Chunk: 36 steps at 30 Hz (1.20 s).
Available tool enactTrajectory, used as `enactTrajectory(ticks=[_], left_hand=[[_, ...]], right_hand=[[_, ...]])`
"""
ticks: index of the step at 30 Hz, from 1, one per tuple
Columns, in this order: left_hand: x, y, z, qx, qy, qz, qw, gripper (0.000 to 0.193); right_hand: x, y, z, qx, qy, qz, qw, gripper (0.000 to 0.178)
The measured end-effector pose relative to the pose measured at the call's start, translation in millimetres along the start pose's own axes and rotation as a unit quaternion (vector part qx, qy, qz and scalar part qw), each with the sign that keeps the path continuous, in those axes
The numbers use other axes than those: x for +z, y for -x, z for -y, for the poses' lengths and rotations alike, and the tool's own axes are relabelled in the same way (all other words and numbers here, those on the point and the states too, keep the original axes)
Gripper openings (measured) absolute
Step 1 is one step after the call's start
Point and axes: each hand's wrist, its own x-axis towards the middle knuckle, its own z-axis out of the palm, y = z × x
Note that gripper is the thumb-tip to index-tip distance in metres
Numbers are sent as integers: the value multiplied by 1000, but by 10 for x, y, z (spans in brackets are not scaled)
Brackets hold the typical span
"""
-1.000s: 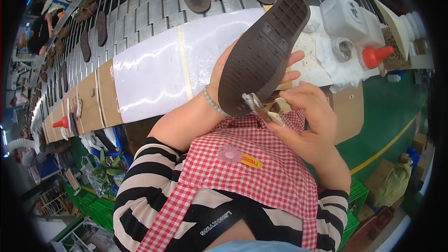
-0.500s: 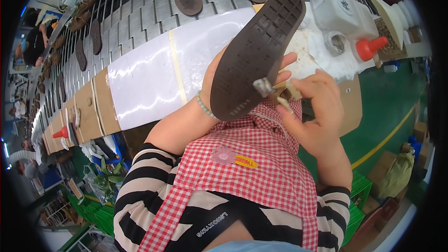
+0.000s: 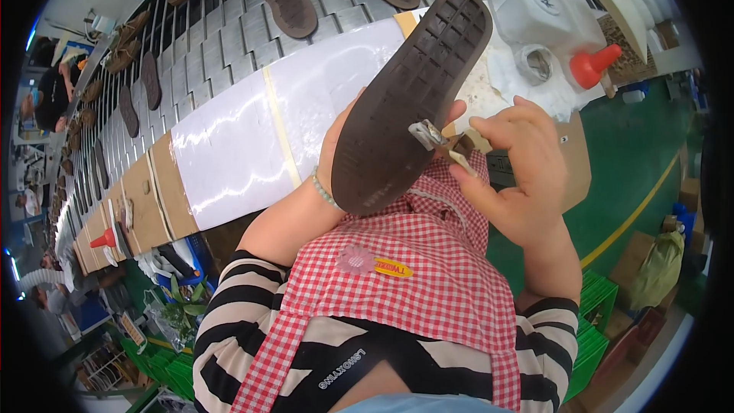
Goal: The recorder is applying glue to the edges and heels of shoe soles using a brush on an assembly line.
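Observation:
A dark brown shoe sole is held at a slant in front of my apron, its gridded, textured face showing. My left hand grips it from behind; most of the palm is hidden, with fingertips showing beyond the right edge. My right hand is closed in a pinch on a short brush-like tool, tan and wooden-looking with a pale grey, matted head. That head overlaps the right edge of the sole, near its lower half. Whether it touches the sole I cannot tell.
Beyond my hands runs a metal slat conveyor carrying several soles and shoes. A white sheet covers the bench beside it. At the right stand a white plastic jug, a clear cup and a red-capped bottle.
The sole has shifted slightly left and down along with my left hand. My right hand stays near its lower right edge, the tool's head moving slightly left.

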Motion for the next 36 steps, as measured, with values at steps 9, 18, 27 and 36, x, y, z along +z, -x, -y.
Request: enactTrajectory(ticks=[9, 18, 27, 36], left_hand=[[0, 44, 85, 12, -16, 17, 1000, 52], [-75, -32, 131, -67, 496, 27, 865, 60], [27, -18, 56, -80, 274, -106, 952, 59], [-122, 71, 287, -86, 474, 40, 875, 52]], right_hand=[[-29, -43, -100, 38, -1, -33, 999, 43], [-53, -143, -12, 5, 14, -56, 998, 45], [314, -89, 207, -58, -83, 78, 992, 49], [302, -227, 38, -42, -15, -1, 999, 47]])
